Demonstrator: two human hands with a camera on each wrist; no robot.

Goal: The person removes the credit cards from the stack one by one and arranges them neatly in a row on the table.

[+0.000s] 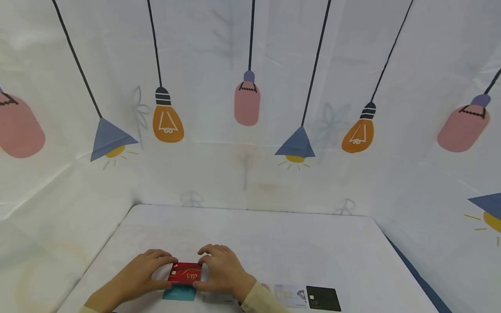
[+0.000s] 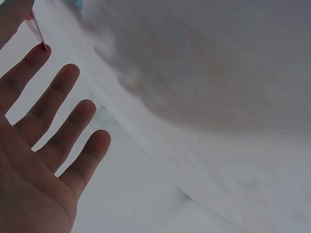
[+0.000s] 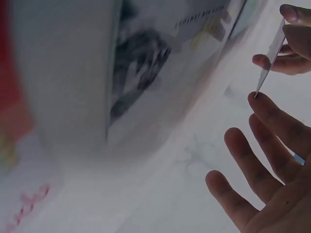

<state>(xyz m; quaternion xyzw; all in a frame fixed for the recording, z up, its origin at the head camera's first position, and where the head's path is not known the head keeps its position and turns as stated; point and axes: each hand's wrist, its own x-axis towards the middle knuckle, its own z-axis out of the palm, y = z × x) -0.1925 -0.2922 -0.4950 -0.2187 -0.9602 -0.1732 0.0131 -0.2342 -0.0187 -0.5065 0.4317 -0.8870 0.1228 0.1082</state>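
In the head view a red card (image 1: 185, 274) printed with gold "VIP" is held by both hands above the white table. The left hand (image 1: 142, 276) pinches its left side between thumb and forefinger. On the opposite side the right hand (image 1: 225, 271) pinches it the same way. Seen edge-on in the right wrist view, the card (image 3: 269, 60) spans the two hands, and the other fingers are spread away from it. A teal card (image 1: 180, 293) lies just below the red one, partly covered by it.
Right of the hands lie a pale card (image 1: 290, 296) and a black VIP card (image 1: 323, 298) on the white table (image 1: 250, 234). Another light card (image 1: 217, 298) is partly hidden beneath the right hand. A white sheet with printed lamps (image 1: 246, 104) hangs behind the table.
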